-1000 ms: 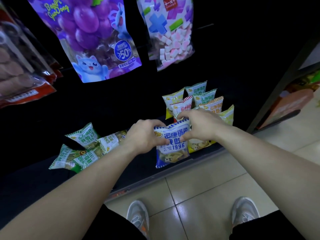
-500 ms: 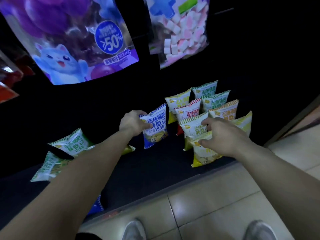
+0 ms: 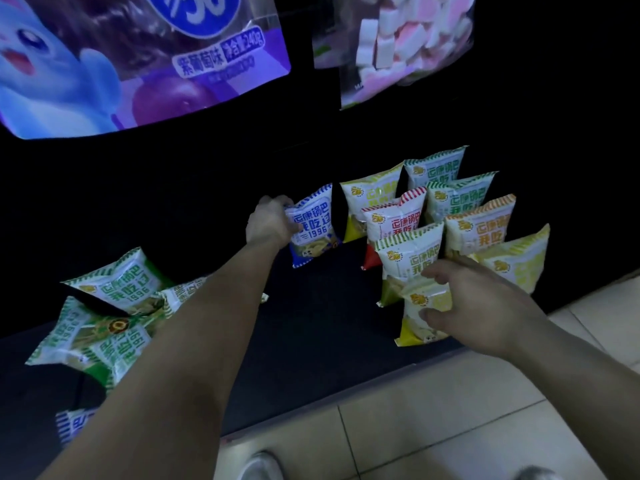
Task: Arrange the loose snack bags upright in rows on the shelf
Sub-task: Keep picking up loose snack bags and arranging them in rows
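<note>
My left hand [image 3: 272, 221] grips the left edge of a blue snack bag [image 3: 313, 226] that stands upright on the dark shelf [image 3: 311, 341], left of the standing rows. My right hand [image 3: 481, 303] holds a yellow bag [image 3: 420, 315] upright at the front of those rows, fingers curled over its top and side. Behind it several bags stand in rows: an olive-green one [image 3: 410, 256], a red one [image 3: 394, 221], an orange one [image 3: 479, 225], others further back. Loose green bags [image 3: 104, 306] lie flat in a heap at the left.
Another blue bag [image 3: 71, 426] lies near the shelf's front left edge, partly hidden by my left arm. Large purple grape [image 3: 138, 57] and marshmallow [image 3: 398, 46] bags hang above. Tiled floor [image 3: 450, 410] and my shoes lie below the shelf.
My left hand has carried the blue bag from the front of the shelf back and set it beside the rows. My right hand left it and took the front yellow bag. The view moved closer.
</note>
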